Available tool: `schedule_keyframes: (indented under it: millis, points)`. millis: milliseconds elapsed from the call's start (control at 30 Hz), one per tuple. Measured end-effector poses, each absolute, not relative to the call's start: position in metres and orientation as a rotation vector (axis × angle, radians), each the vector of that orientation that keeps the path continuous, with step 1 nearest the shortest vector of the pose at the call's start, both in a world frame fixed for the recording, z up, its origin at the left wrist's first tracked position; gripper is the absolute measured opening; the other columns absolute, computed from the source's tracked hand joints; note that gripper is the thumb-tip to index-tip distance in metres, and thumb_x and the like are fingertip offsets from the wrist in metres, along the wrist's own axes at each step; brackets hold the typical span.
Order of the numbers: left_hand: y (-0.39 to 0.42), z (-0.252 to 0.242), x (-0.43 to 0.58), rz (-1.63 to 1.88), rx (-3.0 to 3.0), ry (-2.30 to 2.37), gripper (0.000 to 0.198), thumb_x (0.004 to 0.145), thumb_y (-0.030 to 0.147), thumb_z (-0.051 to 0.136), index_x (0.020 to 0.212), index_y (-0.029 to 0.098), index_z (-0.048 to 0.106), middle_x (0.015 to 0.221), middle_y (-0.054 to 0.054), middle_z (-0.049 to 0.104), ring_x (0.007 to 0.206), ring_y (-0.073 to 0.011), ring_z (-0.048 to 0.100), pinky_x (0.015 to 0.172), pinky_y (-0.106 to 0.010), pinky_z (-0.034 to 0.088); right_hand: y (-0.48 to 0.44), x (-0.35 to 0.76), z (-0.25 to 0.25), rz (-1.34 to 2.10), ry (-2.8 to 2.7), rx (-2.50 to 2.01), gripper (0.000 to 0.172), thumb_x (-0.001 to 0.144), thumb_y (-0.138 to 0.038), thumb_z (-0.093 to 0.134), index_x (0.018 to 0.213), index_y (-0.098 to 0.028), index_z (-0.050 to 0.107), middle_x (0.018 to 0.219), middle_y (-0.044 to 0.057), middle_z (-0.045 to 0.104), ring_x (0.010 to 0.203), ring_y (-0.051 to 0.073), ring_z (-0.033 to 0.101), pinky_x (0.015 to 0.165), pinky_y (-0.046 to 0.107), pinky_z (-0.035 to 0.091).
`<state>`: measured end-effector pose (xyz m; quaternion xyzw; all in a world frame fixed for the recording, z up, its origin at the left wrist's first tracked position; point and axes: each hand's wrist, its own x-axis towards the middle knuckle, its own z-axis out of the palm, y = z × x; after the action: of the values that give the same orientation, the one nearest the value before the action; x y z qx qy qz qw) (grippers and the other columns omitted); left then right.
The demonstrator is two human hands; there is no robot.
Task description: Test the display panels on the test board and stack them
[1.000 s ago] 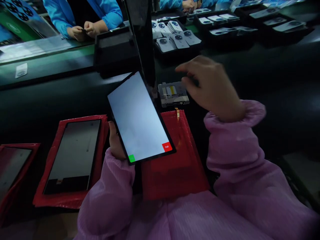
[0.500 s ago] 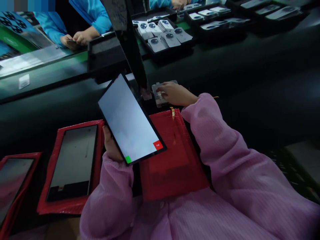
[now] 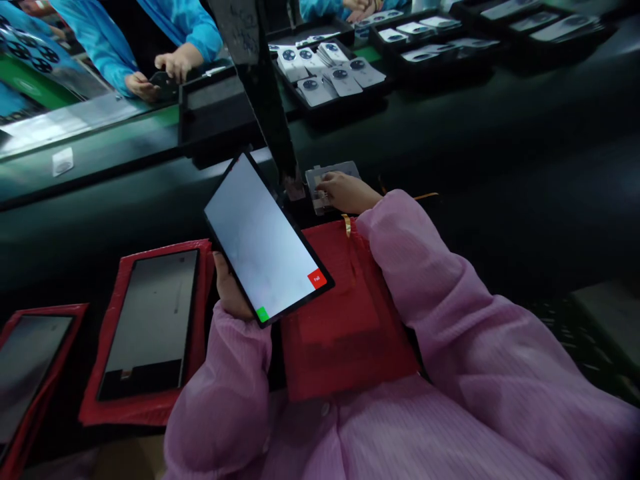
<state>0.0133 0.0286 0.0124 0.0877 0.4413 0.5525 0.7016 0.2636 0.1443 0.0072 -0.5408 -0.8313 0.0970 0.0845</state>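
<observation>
My left hand (image 3: pixel 231 288) grips a tablet (image 3: pixel 267 237) by its lower left edge and holds it tilted. Its lit screen is plain white, with a green square at one bottom corner and a red "Fail" square at the other. Beyond it, my right hand (image 3: pixel 347 192) reaches into a small clear plastic box (image 3: pixel 314 175), its fingers bent together. What they pinch, if anything, is too small to make out. Below the tablet lies a red bag (image 3: pixel 350 333) with a gold ribbon strip (image 3: pixel 347 227) at its top edge.
At left, two screen panels (image 3: pixel 153 313) (image 3: pixel 33 360) lie on red bags. A dark post (image 3: pixel 273 113) stands just behind the tablet. Across the bench are black trays (image 3: pixel 215 110) and white cards (image 3: pixel 343 80). A co-worker's hands (image 3: pixel 175 63) hold a dark object.
My right fingers have drawn closer together over the clear box. The tablet has shifted slightly right in view, along with the bench. The co-worker's hands have moved apart around a dark object.
</observation>
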Motion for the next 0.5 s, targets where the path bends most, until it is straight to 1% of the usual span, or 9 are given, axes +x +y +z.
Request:
schedule_keyframes:
  millis: [100,200,267,333,400,500]
  points:
    - [0.030,0.005,0.010,1.215,0.225,0.939,0.051,0.100,0.054,0.023,0.111,0.033,0.068,0.108,0.010,0.074,0.127,-0.0176,0.055,0.109,-0.033,0.043,0.151,0.265,-0.006,0.299,-2.492,-1.606,0.035,0.092,-0.008,0.042,0.112,-0.013,0.070,0.118,0.015,0.062,0.105,0.021,0.056,0.089,0.031,0.043]
    - [0.033,-0.003,0.010,1.284,0.201,0.963,0.053,0.096,0.060,0.030,0.114,0.028,0.068,0.107,0.003,0.075,0.116,-0.0217,0.062,0.112,-0.041,0.041,0.153,0.264,-0.011,0.296,-2.496,-1.612,0.034,0.092,-0.009,0.044,0.112,-0.015,0.071,0.116,0.014,0.060,0.104,0.022,0.055,0.089,0.031,0.043]
    - [0.035,-0.006,0.011,1.325,0.190,0.986,0.054,0.094,0.063,0.033,0.114,0.025,0.068,0.107,0.000,0.075,0.117,-0.0248,0.061,0.113,-0.046,0.038,0.154,0.264,-0.012,0.296,-2.495,-1.625,0.034,0.092,-0.009,0.045,0.113,-0.017,0.071,0.116,0.014,0.059,0.106,0.023,0.054,0.089,0.032,0.043]
    - [0.035,-0.006,0.013,1.328,0.175,1.001,0.054,0.094,0.062,0.033,0.112,0.025,0.068,0.108,-0.001,0.074,0.123,-0.0266,0.057,0.115,-0.049,0.036,0.154,0.264,-0.013,0.295,-2.493,-1.636,0.036,0.091,-0.007,0.045,0.114,-0.018,0.070,0.117,0.014,0.058,0.111,0.024,0.053,0.090,0.033,0.044]
    - [0.035,-0.005,0.014,1.332,0.158,1.009,0.053,0.095,0.061,0.033,0.110,0.025,0.069,0.108,0.000,0.074,0.128,-0.0273,0.053,0.116,-0.050,0.034,0.152,0.263,-0.012,0.293,-2.486,-1.652,0.039,0.091,-0.006,0.044,0.116,-0.020,0.069,0.119,0.014,0.056,0.116,0.025,0.051,0.091,0.033,0.044]
    - [0.034,-0.005,0.014,1.342,0.186,0.979,0.050,0.094,0.061,0.035,0.109,0.027,0.069,0.108,0.001,0.074,0.128,-0.0269,0.054,0.114,-0.049,0.038,0.149,0.261,-0.010,0.281,-2.470,-1.691,0.040,0.090,-0.006,0.043,0.118,-0.019,0.068,0.124,0.015,0.053,0.121,0.028,0.049,0.091,0.036,0.046]
